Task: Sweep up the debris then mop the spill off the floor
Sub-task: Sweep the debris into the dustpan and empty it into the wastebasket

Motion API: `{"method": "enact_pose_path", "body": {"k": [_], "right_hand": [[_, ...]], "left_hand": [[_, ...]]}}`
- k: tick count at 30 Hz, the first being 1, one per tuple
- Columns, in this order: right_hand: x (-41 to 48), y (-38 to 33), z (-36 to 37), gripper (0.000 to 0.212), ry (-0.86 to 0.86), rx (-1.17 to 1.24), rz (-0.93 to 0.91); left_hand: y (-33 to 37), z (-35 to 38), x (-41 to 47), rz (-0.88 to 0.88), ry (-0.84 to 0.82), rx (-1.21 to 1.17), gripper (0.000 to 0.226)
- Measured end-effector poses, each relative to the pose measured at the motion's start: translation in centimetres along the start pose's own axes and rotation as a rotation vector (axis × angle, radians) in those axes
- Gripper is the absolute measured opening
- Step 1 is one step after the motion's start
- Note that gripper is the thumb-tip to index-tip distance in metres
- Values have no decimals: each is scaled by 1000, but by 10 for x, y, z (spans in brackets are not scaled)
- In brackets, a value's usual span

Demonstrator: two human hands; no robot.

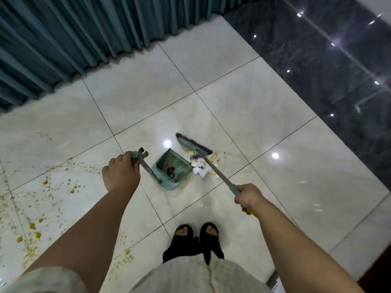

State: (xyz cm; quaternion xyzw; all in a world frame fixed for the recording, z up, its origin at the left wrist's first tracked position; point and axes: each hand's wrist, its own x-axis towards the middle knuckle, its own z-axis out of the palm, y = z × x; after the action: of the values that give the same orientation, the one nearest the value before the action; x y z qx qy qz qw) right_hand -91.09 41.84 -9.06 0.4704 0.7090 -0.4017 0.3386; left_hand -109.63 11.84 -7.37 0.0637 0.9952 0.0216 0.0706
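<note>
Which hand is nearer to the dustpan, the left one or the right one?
Left. The left hand grips the dustpan by its handle; the right hand holds the broom handle, apart on its right.

A pleated teal curtain [63, 39] hangs along the upper left edge, a glossy dark marble border [317, 60] runs down the right side with small light spots reflected on it, and two black open-toed sandals [207, 240] stand side by side at bottom centre.

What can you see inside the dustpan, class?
A small dark object lies inside the dustpan near its comb teeth, plus grime. The debris sits outside its mouth. Its handle hides part of one edge.
</note>
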Motion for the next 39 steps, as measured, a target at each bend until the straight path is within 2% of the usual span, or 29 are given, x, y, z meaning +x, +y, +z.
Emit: {"method": "enact_pose_path", "body": {"k": [5,11,15,20,23,28,31,35,39], "right_hand": [[-12,-7,-22,51,121,120,-24],[39,-32,-24,18,183,544,60],[60,-35,0,12,136,735,158],[14,-33,31,4,16,871,243],[-22,-17,24,4,47,833,199],[-39,-1,5,35,190,644,136],[-20,-6,2,33,236,511,128],[7,-7,18,36,207,305,184],[-5,-2,50,38,122,130,200]], "left_hand": [[1,-2,-4,5,-16,-13,26],[-3,4,4,-8,-3,7,30],[-8,8,10,-22,9,22,32],[-8,4,9,-20,-23,15,33],[-1,1,3,-3,-51,0,34],[6,2,-3,15,-74,-13,34],[7,5,-2,16,-69,-11,34],[8,9,0,15,-48,-23,33],[5,7,2,10,-51,-35,33]]}}
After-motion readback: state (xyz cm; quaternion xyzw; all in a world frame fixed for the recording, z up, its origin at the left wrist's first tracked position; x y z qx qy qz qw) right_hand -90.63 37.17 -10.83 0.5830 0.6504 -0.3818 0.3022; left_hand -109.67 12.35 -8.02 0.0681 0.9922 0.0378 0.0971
